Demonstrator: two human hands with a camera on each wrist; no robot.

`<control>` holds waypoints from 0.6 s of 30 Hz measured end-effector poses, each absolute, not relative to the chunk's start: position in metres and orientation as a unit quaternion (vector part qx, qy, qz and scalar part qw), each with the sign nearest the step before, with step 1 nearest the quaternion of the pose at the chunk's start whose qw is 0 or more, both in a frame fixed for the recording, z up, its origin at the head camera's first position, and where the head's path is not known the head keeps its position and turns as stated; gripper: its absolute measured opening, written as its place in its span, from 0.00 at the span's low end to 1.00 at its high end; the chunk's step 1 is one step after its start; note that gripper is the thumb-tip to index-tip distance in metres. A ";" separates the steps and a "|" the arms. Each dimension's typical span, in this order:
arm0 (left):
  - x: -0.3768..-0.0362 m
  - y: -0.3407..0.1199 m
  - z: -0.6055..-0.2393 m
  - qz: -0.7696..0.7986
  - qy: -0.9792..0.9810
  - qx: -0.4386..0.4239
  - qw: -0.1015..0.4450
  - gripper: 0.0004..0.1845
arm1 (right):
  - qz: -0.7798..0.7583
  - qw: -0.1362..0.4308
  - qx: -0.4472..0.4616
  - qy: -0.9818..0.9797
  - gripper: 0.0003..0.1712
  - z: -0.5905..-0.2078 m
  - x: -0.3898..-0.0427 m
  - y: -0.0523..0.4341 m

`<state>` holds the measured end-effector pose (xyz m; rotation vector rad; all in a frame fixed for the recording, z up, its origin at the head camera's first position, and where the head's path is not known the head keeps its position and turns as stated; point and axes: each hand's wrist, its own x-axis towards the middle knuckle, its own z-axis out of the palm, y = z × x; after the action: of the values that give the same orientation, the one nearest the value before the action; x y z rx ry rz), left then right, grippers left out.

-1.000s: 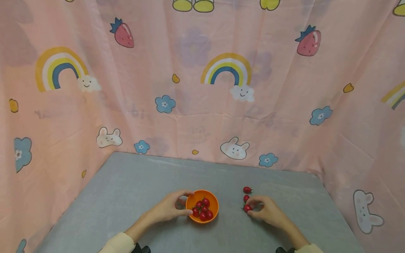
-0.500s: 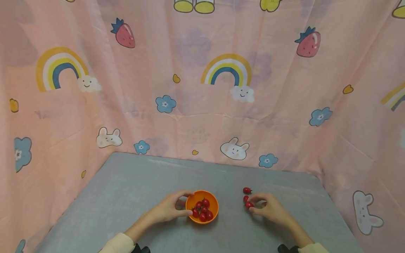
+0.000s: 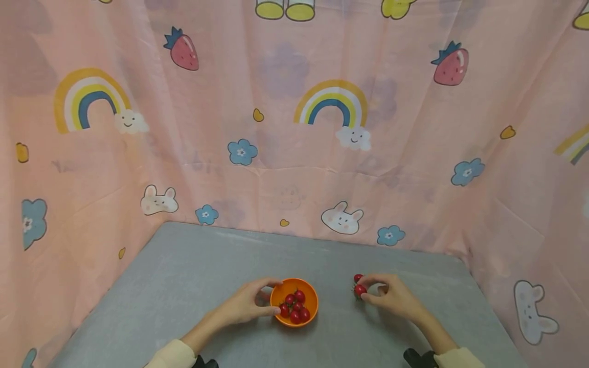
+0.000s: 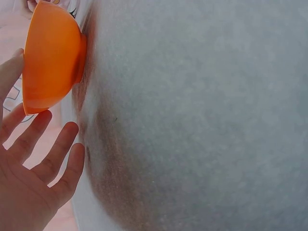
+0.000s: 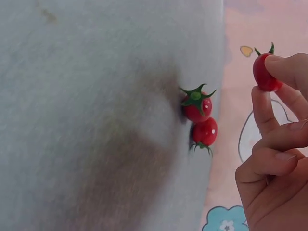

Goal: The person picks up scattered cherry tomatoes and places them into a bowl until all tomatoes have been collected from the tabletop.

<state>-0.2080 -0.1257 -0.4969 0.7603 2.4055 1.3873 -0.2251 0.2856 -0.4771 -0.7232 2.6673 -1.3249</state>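
Observation:
My left hand [image 3: 244,302] holds an orange bowl [image 3: 300,285] by its left side, thumb at the near rim and index finger at the far rim. Inside the bowl lie several red cherry tomatoes [image 3: 295,317] with green stems. The left wrist view shows the bowl [image 4: 50,57] from the side, with the other fingers spread beneath its edge. To the right, my right hand [image 3: 393,297] pinches one cherry tomato [image 5: 262,72] between thumb and fingertips, raised above the table. Two more, a nearer tomato [image 5: 196,108] and a farther tomato [image 5: 206,131], lie close together on the table.
The grey table [image 3: 221,255] backs onto a pink curtain [image 3: 276,189] printed with rainbows, rabbits and flowers. More of the curtain hangs at both sides. A stretch of tabletop lies between the bowl and the loose tomatoes.
My right hand has lifted a cherry tomato off the table, and in the head view it now overlaps the spot of the middle one. The left hand and bowl have stayed put.

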 end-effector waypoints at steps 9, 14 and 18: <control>-0.209 -0.126 -0.496 0.477 0.829 0.260 0.131 0.30 | -0.451 0.027 -0.226 0.863 0.12 -0.472 -0.230 0.269; -0.210 -0.127 -0.496 0.477 0.830 0.257 0.132 0.30 | -0.460 0.023 -0.226 0.859 0.13 -0.470 -0.233 0.259; -0.211 -0.126 -0.497 0.478 0.830 0.255 0.134 0.30 | -0.461 0.021 -0.234 0.856 0.13 -0.469 -0.236 0.252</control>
<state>-0.2106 -0.1263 -0.4972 0.7402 2.4045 1.3853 -0.2361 0.2521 -0.4689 -0.7243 2.6533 -1.4297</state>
